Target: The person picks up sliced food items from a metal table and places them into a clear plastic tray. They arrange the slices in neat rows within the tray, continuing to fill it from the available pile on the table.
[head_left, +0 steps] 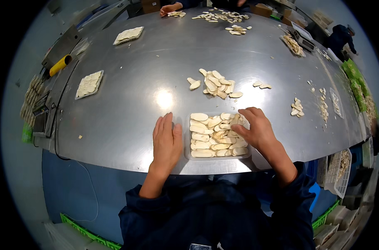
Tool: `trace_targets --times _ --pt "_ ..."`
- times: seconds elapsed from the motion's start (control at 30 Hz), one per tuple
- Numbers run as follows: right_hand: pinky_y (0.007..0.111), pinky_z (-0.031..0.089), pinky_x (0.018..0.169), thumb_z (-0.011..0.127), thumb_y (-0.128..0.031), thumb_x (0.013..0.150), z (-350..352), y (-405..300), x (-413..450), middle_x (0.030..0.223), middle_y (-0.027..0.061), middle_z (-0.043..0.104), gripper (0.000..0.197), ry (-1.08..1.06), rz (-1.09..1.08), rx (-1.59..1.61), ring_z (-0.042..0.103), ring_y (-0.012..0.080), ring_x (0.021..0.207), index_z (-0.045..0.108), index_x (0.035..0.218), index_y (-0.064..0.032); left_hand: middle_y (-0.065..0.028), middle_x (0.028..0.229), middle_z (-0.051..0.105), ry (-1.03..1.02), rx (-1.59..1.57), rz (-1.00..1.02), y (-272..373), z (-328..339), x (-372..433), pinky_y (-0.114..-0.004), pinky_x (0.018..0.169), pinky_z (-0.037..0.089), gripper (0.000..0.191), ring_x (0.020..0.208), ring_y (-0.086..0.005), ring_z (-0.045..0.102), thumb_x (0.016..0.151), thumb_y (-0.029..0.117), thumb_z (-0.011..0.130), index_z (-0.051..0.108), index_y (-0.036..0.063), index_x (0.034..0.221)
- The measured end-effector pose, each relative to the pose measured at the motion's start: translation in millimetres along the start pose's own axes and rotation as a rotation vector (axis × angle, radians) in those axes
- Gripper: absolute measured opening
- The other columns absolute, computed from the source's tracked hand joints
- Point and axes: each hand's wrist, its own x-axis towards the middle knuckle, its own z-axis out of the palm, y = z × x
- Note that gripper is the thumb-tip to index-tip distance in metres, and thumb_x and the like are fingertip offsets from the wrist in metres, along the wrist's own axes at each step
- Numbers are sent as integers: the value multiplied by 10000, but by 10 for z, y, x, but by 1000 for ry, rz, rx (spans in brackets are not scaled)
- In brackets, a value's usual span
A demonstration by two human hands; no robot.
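A clear plastic tray [187, 137] lies near the table edge before me, filled with rows of pale, oval mushroom slices [203, 153]. My right hand [257, 126] reaches over the tray's upper right corner, thumb and fingers at the slices there; whether it grips one is hard to tell. My left hand [167, 140] rests just left of the tray, palm down, holding nothing, its fingers close together and the thumb slightly apart. Beyond the tray is a heap of loose slices [217, 83], with two slices [194, 83] to its left and a few [262, 85] to its right.
Two filled trays [89, 84] [129, 35] stand at the left of the steel table [130, 93]. Small piles [297, 107], another tray [335, 102] and a scale [303, 39] are at the right. Across the table, a co-worker's hand [168, 10] is beside more slices.
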Motion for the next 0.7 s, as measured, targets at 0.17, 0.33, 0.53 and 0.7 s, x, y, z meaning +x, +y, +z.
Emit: trace_targets --times 0.17,0.33,0.53,0.7 --pt "389 469 907 777 -270 727 103 -15 102 1118 190 606 543 -109 -9 -78 531 339 1103 603 1133 47 -247 1222 553 64 -75 -23 -143 85 -203 -471 1026 357 407 1216 -434 453 966 239 482 517 -69 1231" --pt "386 477 894 761 -238 742 72 -11 109 1081 184 630 507 -126 50 1 567 333 1049 604 1137 38 -228 1208 566 72 -99 -6 -177 133 -203 -467 1027 349 386 1215 -413 459 961 238 499 538 -54 1211" --pt "385 490 865 743 -187 754 127 81 72 1050 170 651 466 -13 23 44 596 315 1004 607 1142 33 -218 1190 577 75 -98 12 -165 149 -186 -467 1031 341 373 1204 -400 469 953 235 511 553 -47 1193" --pt "281 492 801 702 -76 776 131 177 130 958 97 663 376 -34 347 489 610 179 872 613 1119 51 -216 1177 587 84 -85 10 -197 150 -194 -463 1020 355 369 1187 -398 485 946 232 526 559 -45 1187"
